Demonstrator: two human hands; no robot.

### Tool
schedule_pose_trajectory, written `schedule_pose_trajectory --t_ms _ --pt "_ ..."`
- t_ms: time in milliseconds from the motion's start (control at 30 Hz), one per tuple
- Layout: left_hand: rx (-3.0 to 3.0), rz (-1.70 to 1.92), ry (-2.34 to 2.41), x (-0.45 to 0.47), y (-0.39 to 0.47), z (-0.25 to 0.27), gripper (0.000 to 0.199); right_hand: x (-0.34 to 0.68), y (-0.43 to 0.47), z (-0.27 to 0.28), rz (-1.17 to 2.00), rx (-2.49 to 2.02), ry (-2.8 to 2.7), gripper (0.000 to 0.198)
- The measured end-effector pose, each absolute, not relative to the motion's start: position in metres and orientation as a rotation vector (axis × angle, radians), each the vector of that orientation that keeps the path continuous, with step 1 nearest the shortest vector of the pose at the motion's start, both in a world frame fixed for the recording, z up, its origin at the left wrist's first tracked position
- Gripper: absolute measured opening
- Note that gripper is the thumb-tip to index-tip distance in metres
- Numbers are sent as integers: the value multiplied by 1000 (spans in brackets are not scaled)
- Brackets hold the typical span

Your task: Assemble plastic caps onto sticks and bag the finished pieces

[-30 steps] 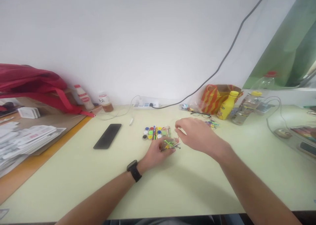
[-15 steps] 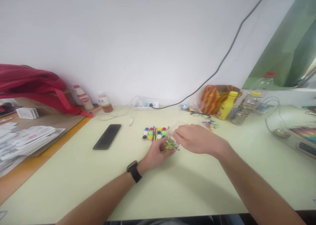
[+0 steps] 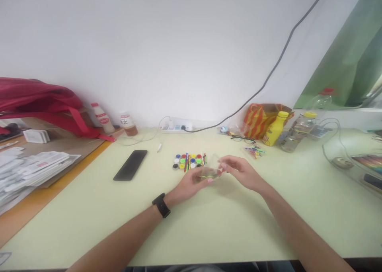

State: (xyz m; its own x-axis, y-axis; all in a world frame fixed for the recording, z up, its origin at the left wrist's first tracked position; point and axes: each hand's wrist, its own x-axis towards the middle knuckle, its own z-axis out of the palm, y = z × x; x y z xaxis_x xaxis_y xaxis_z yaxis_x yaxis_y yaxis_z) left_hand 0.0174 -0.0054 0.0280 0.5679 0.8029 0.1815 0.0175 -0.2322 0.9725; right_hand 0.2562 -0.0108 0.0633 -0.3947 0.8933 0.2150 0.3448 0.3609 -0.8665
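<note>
Just in front of the rows of coloured caps, my left hand [image 3: 191, 184] curls around a clear plastic bag [image 3: 210, 171] with small coloured pieces inside. My right hand [image 3: 240, 171] pinches the right side of this bag between thumb and fingers. The bag's outline is faint, and its contents are partly hidden. Beyond my left hand lie round caps in blue, white, black, green, yellow and red [image 3: 193, 156], with slim coloured sticks [image 3: 187, 161] standing between their groups.
A black phone [image 3: 130, 165] lies to the left. Glasses [image 3: 243, 138], a small packet of coloured pieces [image 3: 254, 151], a yellow bottle [image 3: 276, 129] and a clear bottle [image 3: 294, 134] are at the right. A power strip [image 3: 177, 126] lies along the wall; papers [image 3: 38, 164] cover the far left.
My right hand has lowered and turned, its fingers now on the bag's right side. My left hand still holds the bag, whose green and yellow pieces show less than before.
</note>
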Motion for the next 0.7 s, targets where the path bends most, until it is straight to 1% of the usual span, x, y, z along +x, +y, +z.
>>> schedule_pose_trajectory --t_ms 100,233,433,600,700 --pt "1638 940 770 16 -1 23 41 257 -8 55 997 -1065 -1809 42" --pt "1648 1042 887 14 6 15 36 257 -4 48 986 -1150 -1643 44" --pt "1596 1159 880 16 11 5 25 266 1 40 1181 -1047 -1536 39" --pt "1521 1165 843 17 13 2 21 267 4 29 1314 -1009 -1517 38" --pt "1485 1164 846 18 11 3 21 260 4 24 1315 -1007 -1443 35"
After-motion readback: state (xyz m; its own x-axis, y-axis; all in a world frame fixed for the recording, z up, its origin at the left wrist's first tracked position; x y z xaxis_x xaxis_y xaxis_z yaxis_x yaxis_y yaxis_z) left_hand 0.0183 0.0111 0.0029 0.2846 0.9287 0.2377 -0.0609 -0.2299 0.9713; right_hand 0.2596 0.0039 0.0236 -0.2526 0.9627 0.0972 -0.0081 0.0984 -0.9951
